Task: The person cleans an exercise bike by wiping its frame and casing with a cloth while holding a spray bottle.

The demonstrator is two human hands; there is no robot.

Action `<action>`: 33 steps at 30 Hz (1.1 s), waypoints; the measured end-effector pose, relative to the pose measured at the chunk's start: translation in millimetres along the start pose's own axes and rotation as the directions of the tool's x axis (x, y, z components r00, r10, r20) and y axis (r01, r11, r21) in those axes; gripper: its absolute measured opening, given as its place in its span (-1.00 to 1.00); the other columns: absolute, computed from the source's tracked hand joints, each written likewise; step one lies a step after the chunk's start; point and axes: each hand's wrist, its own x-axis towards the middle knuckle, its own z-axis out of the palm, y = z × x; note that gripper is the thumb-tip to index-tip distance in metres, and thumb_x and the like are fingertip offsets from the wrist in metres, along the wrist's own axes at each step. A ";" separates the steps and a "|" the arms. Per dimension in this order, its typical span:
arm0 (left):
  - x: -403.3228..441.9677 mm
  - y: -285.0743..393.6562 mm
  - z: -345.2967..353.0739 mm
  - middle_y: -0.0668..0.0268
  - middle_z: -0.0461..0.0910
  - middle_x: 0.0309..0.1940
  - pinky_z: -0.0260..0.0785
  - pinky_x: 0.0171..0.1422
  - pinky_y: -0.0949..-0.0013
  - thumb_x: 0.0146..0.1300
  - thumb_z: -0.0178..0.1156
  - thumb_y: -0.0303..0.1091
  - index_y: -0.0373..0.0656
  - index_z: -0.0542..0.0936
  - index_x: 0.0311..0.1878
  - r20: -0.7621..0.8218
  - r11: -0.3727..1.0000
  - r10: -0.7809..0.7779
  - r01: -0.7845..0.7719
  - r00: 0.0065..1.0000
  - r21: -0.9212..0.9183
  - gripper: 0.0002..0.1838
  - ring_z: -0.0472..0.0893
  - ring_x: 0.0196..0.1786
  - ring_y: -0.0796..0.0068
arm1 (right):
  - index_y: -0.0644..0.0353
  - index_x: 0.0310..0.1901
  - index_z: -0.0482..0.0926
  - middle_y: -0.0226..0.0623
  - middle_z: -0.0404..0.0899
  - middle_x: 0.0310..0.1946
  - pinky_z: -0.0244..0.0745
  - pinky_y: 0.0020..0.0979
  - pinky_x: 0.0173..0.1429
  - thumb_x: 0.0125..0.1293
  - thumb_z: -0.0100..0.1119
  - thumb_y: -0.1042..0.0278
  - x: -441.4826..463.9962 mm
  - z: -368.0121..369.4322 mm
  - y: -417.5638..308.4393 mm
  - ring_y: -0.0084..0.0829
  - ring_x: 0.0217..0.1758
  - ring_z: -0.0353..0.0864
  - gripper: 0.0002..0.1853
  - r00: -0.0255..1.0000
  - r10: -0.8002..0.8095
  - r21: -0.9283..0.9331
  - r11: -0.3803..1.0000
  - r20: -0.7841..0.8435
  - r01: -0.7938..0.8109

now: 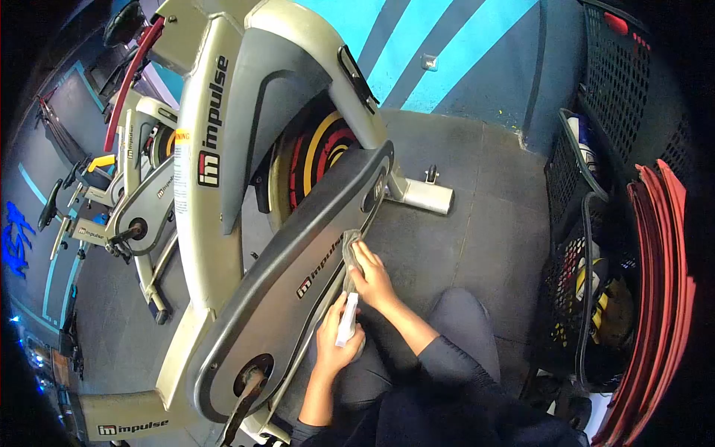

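My right hand [372,277] presses a folded grey cloth [348,257] flat against the side of the chain guard [268,328], beside its "impulse" lettering. The chain guard belongs to a silver and grey exercise bike [201,246]. Just below, my left hand [335,339] is wrapped round a white spray bottle [347,319], its top tilted up near the cloth. The lower part of the bottle is hidden by my fingers. Behind the guard shows the flywheel [316,160] with red and yellow rings. A crank [249,391] sits at the guard's lower end.
Black mesh baskets [585,298] holding assorted items stand on the right, beside a stack of red mats [659,290]. Another exercise bike [138,201] is to the left. The bike's rear foot [421,195] rests on dark floor tiles, before a blue striped wall [447,45].
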 end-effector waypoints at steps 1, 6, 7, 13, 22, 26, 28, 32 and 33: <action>0.1 -1.8 0.1 0.16 0.65 -0.04 0.50 0.07 0.25 -0.01 0.26 -0.47 -0.16 0.33 0.39 -0.015 1.000 0.024 -0.025 1.000 -0.016 -0.22 0.67 -0.03 0.19 | 0.29 0.41 0.24 -0.04 0.13 0.49 0.23 -0.19 0.44 0.29 0.06 0.38 -2.1 -0.4 -3.8 -0.01 0.42 0.28 -0.36 0.999 -0.010 0.011 1.000 0.034 0.010; 0.5 2.3 -1.9 0.11 0.64 -0.04 0.41 0.21 0.26 -0.03 0.23 -0.56 -0.33 0.31 0.37 0.001 1.000 0.000 0.000 1.000 0.004 -0.22 0.63 0.05 0.27 | 0.32 0.34 0.33 -0.09 0.11 0.51 0.22 -0.14 0.45 0.24 0.07 0.42 18.1 -1.8 -29.2 0.00 0.39 0.29 -0.41 0.953 -0.296 -0.081 0.953 -0.068 0.291; 0.9 2.5 -2.6 0.10 0.64 -0.04 0.41 0.22 0.25 -0.03 0.23 -0.56 -0.34 0.31 0.37 -0.001 1.000 0.006 -0.006 1.000 -0.003 -0.22 0.63 0.05 0.27 | 0.33 0.32 0.35 -0.09 0.11 0.51 0.22 -0.14 0.45 0.22 0.08 0.42 25.6 -6.5 -37.0 -0.01 0.38 0.30 -0.41 0.943 -0.323 -0.117 0.942 -0.084 0.313; 1.2 -2.8 -0.6 0.14 0.64 -0.06 0.48 0.10 0.25 -0.02 0.26 -0.50 -0.19 0.34 0.38 -0.021 1.000 0.015 -0.016 1.000 -0.013 -0.23 0.66 -0.01 0.18 | 0.30 0.22 0.44 -0.24 0.14 0.51 0.37 -0.17 0.34 0.16 0.08 0.45 36.9 -12.2 -35.1 -0.07 0.26 0.40 -0.48 0.955 -0.287 -0.247 0.934 -0.081 0.259; -1.1 -1.8 -2.3 0.16 0.64 -0.05 0.50 0.08 0.24 -0.03 0.24 -0.52 -0.15 0.33 0.40 -0.034 1.000 0.018 -0.018 0.999 -0.018 -0.20 0.66 -0.02 0.18 | 0.29 0.38 0.29 -0.09 0.15 0.49 0.32 -0.20 0.36 0.29 0.02 0.45 22.6 -1.8 8.8 0.03 0.24 0.43 -0.41 0.993 -0.053 -0.077 0.996 -0.105 0.045; -2.9 -4.8 -1.7 0.15 0.64 -0.06 0.50 0.09 0.24 -0.03 0.25 -0.51 -0.14 0.33 0.40 -0.032 1.000 0.003 -0.003 0.999 -0.017 -0.21 0.66 -0.03 0.17 | 0.30 0.38 0.30 0.03 0.18 0.46 0.29 -0.13 0.38 0.34 0.02 0.31 0.4 5.8 1.4 0.07 0.28 0.42 -0.42 0.997 -0.083 -0.039 0.996 -0.004 0.082; -1.2 -5.3 -2.8 0.14 0.64 -0.06 0.49 0.10 0.24 -0.02 0.26 -0.50 -0.16 0.33 0.39 -0.049 0.999 0.050 -0.050 0.998 0.011 -0.21 0.66 -0.02 0.17 | 0.30 0.36 0.33 -0.06 0.14 0.49 0.30 -0.17 0.38 0.32 0.03 0.34 -6.2 6.3 -17.7 0.02 0.29 0.41 -0.43 0.986 -0.164 -0.024 0.986 0.017 0.165; -5.1 -9.7 -6.6 0.13 0.61 -0.04 0.43 0.17 0.31 -0.03 0.21 -0.57 -0.32 0.29 0.39 -0.046 0.994 -0.036 0.031 0.998 -0.103 -0.21 0.61 0.02 0.33 | 0.31 0.33 0.34 -0.17 0.13 0.51 0.38 -0.21 0.32 0.20 0.09 0.46 7.1 -2.1 -44.1 -0.05 0.26 0.41 -0.40 0.964 -0.265 -0.088 0.961 -0.015 0.262; -5.4 -10.6 -6.9 0.13 0.61 -0.04 0.43 0.17 0.31 -0.03 0.21 -0.57 -0.32 0.29 0.39 -0.034 0.994 -0.040 0.036 0.999 -0.101 -0.21 0.61 0.02 0.33 | 0.30 0.32 0.35 -0.18 0.12 0.52 0.41 -0.21 0.30 0.18 0.11 0.48 11.2 -3.7 -45.9 -0.06 0.24 0.42 -0.39 0.964 -0.266 -0.110 0.959 -0.029 0.261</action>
